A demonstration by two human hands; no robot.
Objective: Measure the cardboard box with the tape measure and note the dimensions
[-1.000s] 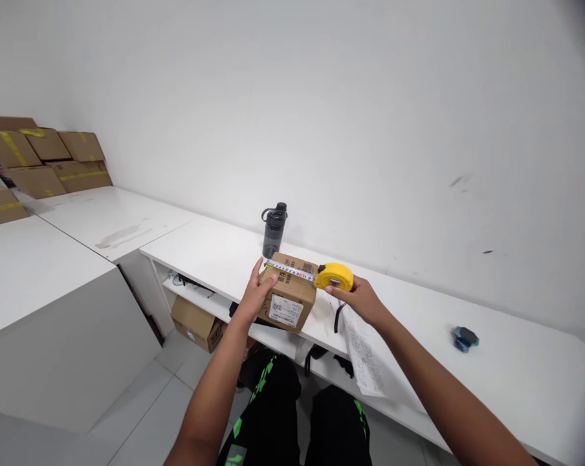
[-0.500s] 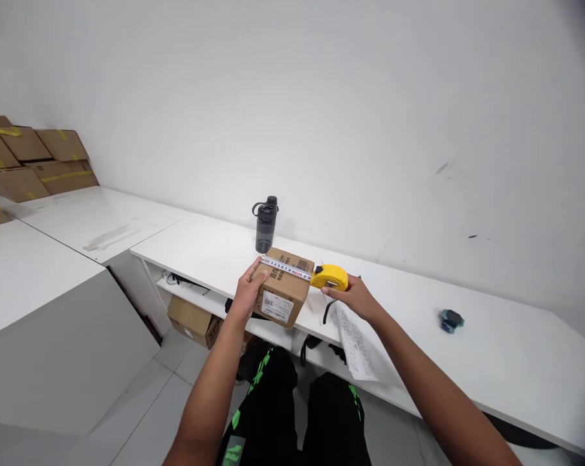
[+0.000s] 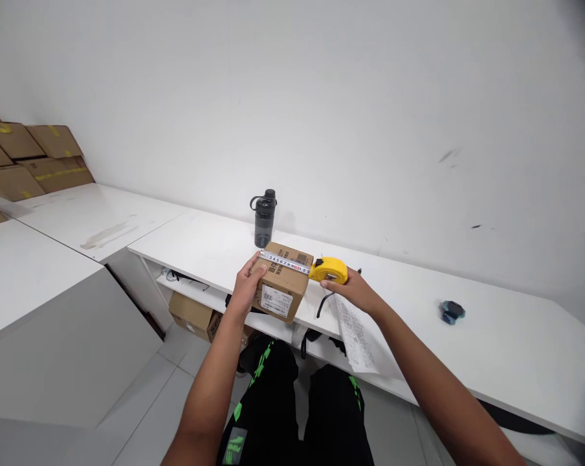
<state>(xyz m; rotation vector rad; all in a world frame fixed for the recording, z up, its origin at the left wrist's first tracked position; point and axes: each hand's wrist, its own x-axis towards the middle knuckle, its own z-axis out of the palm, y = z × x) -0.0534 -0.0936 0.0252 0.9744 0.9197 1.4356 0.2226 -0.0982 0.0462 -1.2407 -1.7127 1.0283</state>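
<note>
A small brown cardboard box [image 3: 288, 281] with a white label on its near side is at the front of the white table. My left hand [image 3: 247, 282] grips its left side, the thumb on top near the end of the tape. In my right hand [image 3: 353, 288] is a yellow tape measure [image 3: 332, 270], held at the box's right edge. Its white blade [image 3: 285, 262] runs across the top of the box, with printed numbers facing up. Just below the right hand lie a printed sheet of paper [image 3: 354, 336] and a dark thin strap or glasses arm [image 3: 323, 304].
Behind the box stands a dark water bottle [image 3: 264, 220]. A small dark-blue object [image 3: 452, 312] lies on the table [image 3: 506, 336] to the right. Taped cardboard boxes [image 3: 54, 173] are stacked at the far left. Below, another carton [image 3: 190, 316] is by the shelf.
The view has shifted slightly. Both hands keep hold of the box and tape measure, with the blade still across the top; the box seems tilted a little differently.
</note>
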